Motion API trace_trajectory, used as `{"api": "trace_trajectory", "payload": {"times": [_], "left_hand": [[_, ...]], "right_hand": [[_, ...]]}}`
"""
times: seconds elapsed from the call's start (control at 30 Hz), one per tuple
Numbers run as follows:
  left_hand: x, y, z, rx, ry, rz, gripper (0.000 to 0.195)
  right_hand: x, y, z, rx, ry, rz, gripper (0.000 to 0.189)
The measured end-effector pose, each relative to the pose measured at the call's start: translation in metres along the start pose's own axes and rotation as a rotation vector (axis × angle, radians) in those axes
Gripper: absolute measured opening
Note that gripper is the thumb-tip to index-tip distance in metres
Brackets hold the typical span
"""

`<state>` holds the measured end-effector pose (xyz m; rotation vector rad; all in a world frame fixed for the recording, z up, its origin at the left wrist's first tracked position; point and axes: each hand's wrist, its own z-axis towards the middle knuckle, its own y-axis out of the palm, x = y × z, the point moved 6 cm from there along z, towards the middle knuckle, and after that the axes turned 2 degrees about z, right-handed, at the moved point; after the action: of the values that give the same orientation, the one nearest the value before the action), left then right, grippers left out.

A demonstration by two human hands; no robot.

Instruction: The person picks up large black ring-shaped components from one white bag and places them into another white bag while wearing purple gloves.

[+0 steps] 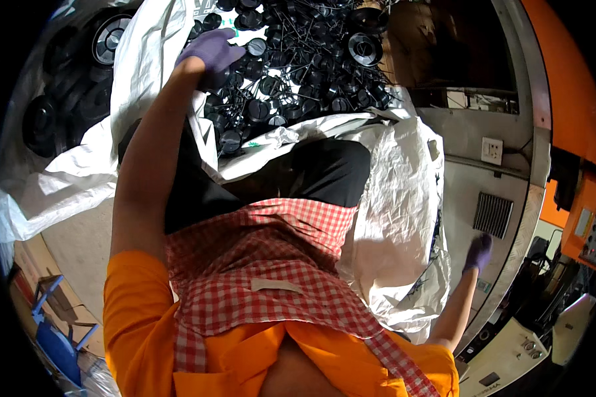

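Note:
My left hand, in a purple knit glove, reaches over a heap of round black plastic caps. Its thumb and a finger are spread, and nothing shows between them. Thin black plastic sprues lie tangled among the caps. The heap rests on a white woven plastic sack in front of my knees. Out to the right, my right hand, gloved alike, is beside the grey machine panel, below a vent grille. Its fingers are too unclear to tell whether they hold anything.
Larger black round parts fill another white sack at the left. A wall socket sits on the machine panel. Orange machine housing rises at far right. A blue chair stands at lower left.

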<state>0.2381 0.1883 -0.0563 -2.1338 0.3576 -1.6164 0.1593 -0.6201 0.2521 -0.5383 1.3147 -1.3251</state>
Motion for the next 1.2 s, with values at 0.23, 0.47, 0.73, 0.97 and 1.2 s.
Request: {"api": "trace_trajectory", "payload": {"times": [0.23, 0.47, 0.73, 0.97, 1.2], "left_hand": [[0.036, 0.027, 0.003, -0.329, -0.229, 0.45, 0.046], [0.049, 0.113, -0.011, -0.721, -0.021, 0.683, 0.055], [0.065, 0.123, -0.013, -0.724, 0.152, 0.334, 0.024], [0.066, 0.123, -0.006, -0.702, 0.052, 0.271, 0.031], [0.062, 0.121, -0.01, -0.725, 0.041, 0.241, 0.026]], "right_hand": [[-0.299, 0.378, -0.055, -1.099, -0.429, 0.446, 0.04], [-0.343, 0.659, -0.152, -1.199, 0.001, 0.227, 0.052], [-0.328, 0.749, -0.168, -0.906, 0.393, 0.041, 0.068], [-0.325, 0.748, -0.157, -0.525, 0.711, 0.044, 0.091], [-0.334, 0.724, -0.164, -0.39, 0.989, 0.271, 0.093]]}}
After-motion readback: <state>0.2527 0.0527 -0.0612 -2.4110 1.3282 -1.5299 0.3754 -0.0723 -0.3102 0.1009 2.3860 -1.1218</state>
